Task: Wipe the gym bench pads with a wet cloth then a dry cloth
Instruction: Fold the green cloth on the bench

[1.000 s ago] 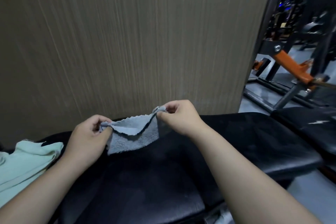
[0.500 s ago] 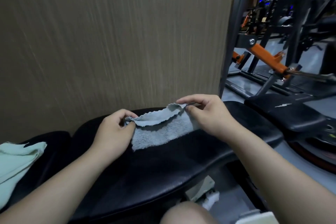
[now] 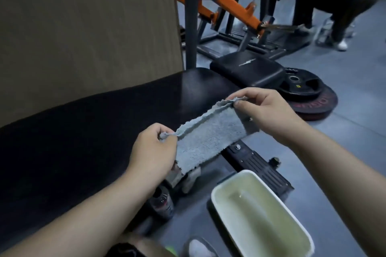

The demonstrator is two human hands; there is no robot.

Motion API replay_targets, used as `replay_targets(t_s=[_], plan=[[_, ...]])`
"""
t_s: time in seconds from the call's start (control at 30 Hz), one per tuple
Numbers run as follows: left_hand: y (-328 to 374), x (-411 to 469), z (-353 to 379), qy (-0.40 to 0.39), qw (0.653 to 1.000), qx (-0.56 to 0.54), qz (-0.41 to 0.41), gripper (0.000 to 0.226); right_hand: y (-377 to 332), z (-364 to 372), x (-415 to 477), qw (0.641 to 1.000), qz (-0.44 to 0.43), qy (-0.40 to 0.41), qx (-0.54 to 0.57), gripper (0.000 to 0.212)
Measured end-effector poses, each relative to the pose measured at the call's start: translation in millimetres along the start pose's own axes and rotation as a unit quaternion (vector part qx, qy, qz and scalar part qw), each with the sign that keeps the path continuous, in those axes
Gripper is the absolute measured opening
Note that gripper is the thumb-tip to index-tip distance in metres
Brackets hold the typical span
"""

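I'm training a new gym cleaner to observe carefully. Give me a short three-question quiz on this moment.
1. True or false: the left hand and right hand both pinch the cloth.
2. Where is the tub? A) on a shelf B) on the floor C) on a chair
3. Fill in: beyond the right hand, stacked weight ____ lie on the floor.
Key: 1 true; 2 B; 3 plates.
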State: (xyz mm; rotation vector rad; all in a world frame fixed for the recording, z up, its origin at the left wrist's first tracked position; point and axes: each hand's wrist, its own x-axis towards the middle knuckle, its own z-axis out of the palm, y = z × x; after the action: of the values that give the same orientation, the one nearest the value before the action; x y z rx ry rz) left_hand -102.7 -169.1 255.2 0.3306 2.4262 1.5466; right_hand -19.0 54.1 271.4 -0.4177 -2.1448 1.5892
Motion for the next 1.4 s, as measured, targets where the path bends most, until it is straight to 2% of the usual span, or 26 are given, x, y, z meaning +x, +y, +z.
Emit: replay_targets(t_s=[0.07,0.3,0.6,0.7,0.83,0.97,1.17,1.3,1.4], plan=[[-10,-5,34,-0.028,0.999,-0.001,-0.026,0.017,25,-22,-9,1.000,0.026,0.015,0.003,0.012],[-49,-23,147,-0.123,0.983,-0.007,-0.132,0.016,122,-82,-54,0.988,0.097,0.062,-0.108,0.019],[-124,-42,241,-0.155,0.936,-0.009,-0.316,0.004,224,-110,-109,0.954,0.237,0.055,-0.176,0.016],[-140,-39,255,-0.210,0.937,0.050,-0.273,0.005,250,-115,-117,0.949,0.254,0.053,-0.177,0.020],[-151,-35,264,-0.254,0.932,0.045,-0.255,0.011,281,-119,-124,0.944,0.271,0.047,-0.184,0.022],[-156,-30,276,-0.276,0.912,0.011,-0.304,0.019,310,-121,-126,0.934,0.299,0.052,-0.189,0.030],[-165,-15,295,-0.298,0.901,0.019,-0.314,0.016,345,-120,-116,0.919,0.311,0.062,-0.235,0.015],[-174,-12,298,-0.311,0.910,0.102,-0.255,0.010,363,-108,-110,0.902,0.317,0.058,-0.287,0.009],[-179,-14,296,-0.328,0.908,0.156,-0.207,0.004,365,-96,-113,0.900,0.314,0.043,-0.298,0.013]])
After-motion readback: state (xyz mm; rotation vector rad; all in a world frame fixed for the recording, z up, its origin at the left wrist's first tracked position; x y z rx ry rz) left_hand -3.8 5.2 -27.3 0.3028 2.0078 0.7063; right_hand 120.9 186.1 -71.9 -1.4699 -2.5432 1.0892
